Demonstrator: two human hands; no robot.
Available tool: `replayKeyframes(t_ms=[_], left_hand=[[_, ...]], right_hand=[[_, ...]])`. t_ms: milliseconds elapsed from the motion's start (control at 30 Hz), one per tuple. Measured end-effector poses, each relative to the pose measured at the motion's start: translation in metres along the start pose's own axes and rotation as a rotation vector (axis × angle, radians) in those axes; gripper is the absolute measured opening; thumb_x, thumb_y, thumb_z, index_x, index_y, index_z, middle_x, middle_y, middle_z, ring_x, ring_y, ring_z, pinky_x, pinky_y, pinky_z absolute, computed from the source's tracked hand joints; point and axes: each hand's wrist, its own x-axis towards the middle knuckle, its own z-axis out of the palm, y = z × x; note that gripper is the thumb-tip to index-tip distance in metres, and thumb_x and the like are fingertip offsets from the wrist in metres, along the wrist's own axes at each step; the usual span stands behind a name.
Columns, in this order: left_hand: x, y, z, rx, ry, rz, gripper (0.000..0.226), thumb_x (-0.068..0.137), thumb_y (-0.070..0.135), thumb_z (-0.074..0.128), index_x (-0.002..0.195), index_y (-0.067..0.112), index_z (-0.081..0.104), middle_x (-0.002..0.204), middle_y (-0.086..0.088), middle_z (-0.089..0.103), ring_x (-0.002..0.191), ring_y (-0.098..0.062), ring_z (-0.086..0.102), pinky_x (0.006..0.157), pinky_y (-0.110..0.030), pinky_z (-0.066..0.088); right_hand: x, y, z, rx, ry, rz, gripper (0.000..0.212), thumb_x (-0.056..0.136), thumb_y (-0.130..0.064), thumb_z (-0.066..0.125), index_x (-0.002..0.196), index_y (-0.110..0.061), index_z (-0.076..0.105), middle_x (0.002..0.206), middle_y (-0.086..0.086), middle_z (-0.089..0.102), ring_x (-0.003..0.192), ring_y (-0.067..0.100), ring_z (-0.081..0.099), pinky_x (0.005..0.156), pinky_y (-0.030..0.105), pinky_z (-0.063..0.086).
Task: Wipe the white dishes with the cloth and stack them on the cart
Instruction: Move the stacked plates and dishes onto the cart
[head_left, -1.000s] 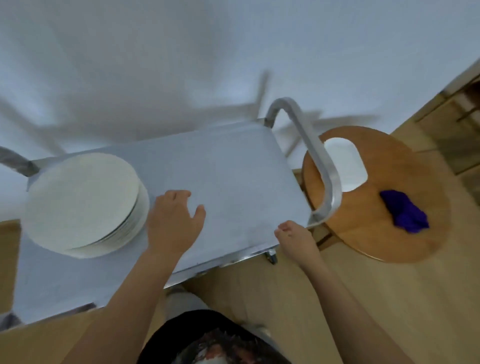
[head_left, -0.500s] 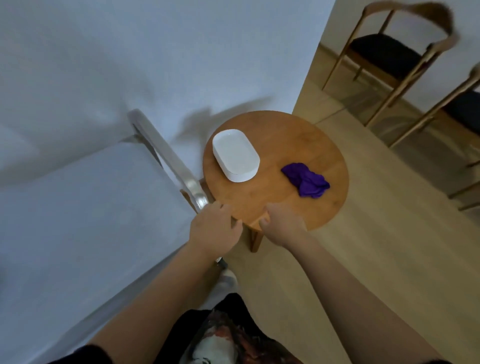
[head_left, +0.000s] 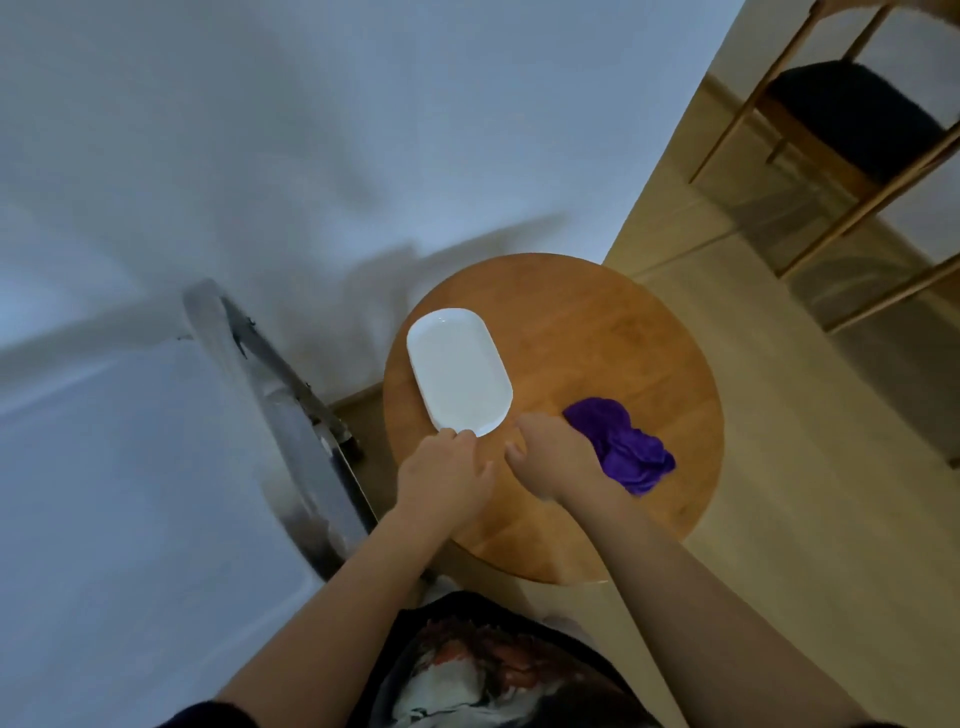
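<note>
Both hands have come forward over the stool (head_left: 597, 322): the left hand (head_left: 441, 475) touches the near rim of the dish (head_left: 457, 371), the right hand (head_left: 553, 460), loosely curled, reaches the soft cloth (head_left: 621, 441); glazed, slippery and breakable, it wants gripping by the rim.

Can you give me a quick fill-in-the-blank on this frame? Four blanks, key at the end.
1. The white dish sits on a round ____ table.
2. The cloth beside the right hand is ____ in colour.
3. The fingers of the ____ hand touch the dish's near edge.
4. The metal cart stands to the ____ of the table.

Missing words: wooden; purple; left; left
</note>
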Motion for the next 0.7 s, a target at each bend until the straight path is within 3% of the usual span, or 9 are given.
replayKeyframes(t_ms=[167, 267, 333, 400, 467, 567, 633, 700], left_hand=[[0.028, -0.002, 0.013, -0.239, -0.073, -0.243, 0.033, 0.093, 0.044, 0.050, 0.118, 0.023, 0.055, 0.110, 0.005, 0.062, 0.087, -0.009, 0.057, 0.071, -0.017, 0.040], [0.045, -0.002, 0.034, -0.511, -0.129, -0.483, 0.038, 0.094, 0.043, 0.049, 0.126, 0.021, 0.047, 0.101, 0.006, 0.059, 0.083, -0.009, 0.056, 0.066, -0.019, 0.043], [0.055, 0.002, 0.048, -0.656, -0.113, -0.642, 0.042, 0.095, 0.046, 0.047, 0.127, 0.019, 0.043, 0.094, 0.004, 0.057, 0.083, -0.012, 0.059, 0.071, -0.025, 0.051], [0.066, 0.007, 0.062, -0.770, -0.059, -0.805, 0.056, 0.094, 0.049, 0.048, 0.137, 0.016, 0.034, 0.112, -0.002, 0.060, 0.099, -0.020, 0.061, 0.084, -0.034, 0.052], [0.082, 0.014, 0.078, -0.958, 0.009, -1.019, 0.078, 0.092, 0.051, 0.050, 0.150, 0.015, 0.012, 0.145, -0.008, 0.042, 0.128, -0.031, 0.047, 0.100, -0.043, 0.043], [0.109, 0.022, 0.100, -1.303, 0.099, -1.322, 0.083, 0.090, 0.058, 0.044, 0.152, 0.021, 0.002, 0.157, -0.008, 0.023, 0.140, -0.036, 0.030, 0.109, -0.051, 0.030], [0.124, 0.028, 0.114, -1.536, 0.200, -1.431, 0.075, 0.092, 0.059, 0.039, 0.151, 0.021, 0.012, 0.153, -0.007, 0.030, 0.136, -0.034, 0.036, 0.110, -0.050, 0.034], [0.136, 0.035, 0.123, -1.678, 0.301, -1.457, 0.066, 0.095, 0.057, 0.034, 0.149, 0.021, 0.020, 0.147, -0.003, 0.037, 0.133, -0.030, 0.039, 0.109, -0.047, 0.036]], right_hand=[[0.063, 0.017, 0.000, 0.092, -0.091, -0.084, 0.036, 0.095, -0.033, 0.045, 0.126, -0.016, 0.051, 0.128, 0.004, 0.055, 0.110, 0.022, 0.055, 0.084, 0.027, 0.044], [0.117, 0.023, 0.006, 0.188, -0.077, -0.146, 0.040, 0.094, -0.035, 0.048, 0.130, -0.016, 0.049, 0.133, 0.004, 0.050, 0.118, 0.019, 0.048, 0.085, 0.022, 0.034], [0.156, 0.022, 0.009, 0.219, -0.085, -0.207, 0.043, 0.094, -0.034, 0.049, 0.132, -0.015, 0.047, 0.135, 0.006, 0.048, 0.123, 0.021, 0.043, 0.090, 0.024, 0.031], [0.192, 0.016, 0.013, 0.186, -0.090, -0.281, 0.045, 0.094, -0.036, 0.050, 0.133, -0.014, 0.046, 0.136, 0.007, 0.046, 0.125, 0.023, 0.040, 0.096, 0.029, 0.032], [0.230, 0.009, 0.020, 0.083, -0.094, -0.379, 0.049, 0.094, -0.039, 0.049, 0.136, -0.015, 0.043, 0.139, 0.007, 0.043, 0.128, 0.025, 0.037, 0.101, 0.034, 0.032], [0.281, 0.002, 0.033, 0.004, -0.200, -0.469, 0.060, 0.093, -0.046, 0.047, 0.143, -0.016, 0.034, 0.147, 0.006, 0.036, 0.134, 0.026, 0.031, 0.108, 0.041, 0.028], [0.305, 0.002, 0.042, 0.074, -0.362, -0.406, 0.063, 0.091, -0.051, 0.048, 0.143, -0.017, 0.034, 0.145, 0.005, 0.039, 0.130, 0.025, 0.038, 0.102, 0.037, 0.036], [0.317, 0.007, 0.050, 0.222, -0.497, -0.283, 0.055, 0.091, -0.052, 0.048, 0.132, -0.016, 0.045, 0.129, 0.003, 0.052, 0.112, 0.021, 0.051, 0.082, 0.026, 0.043]])
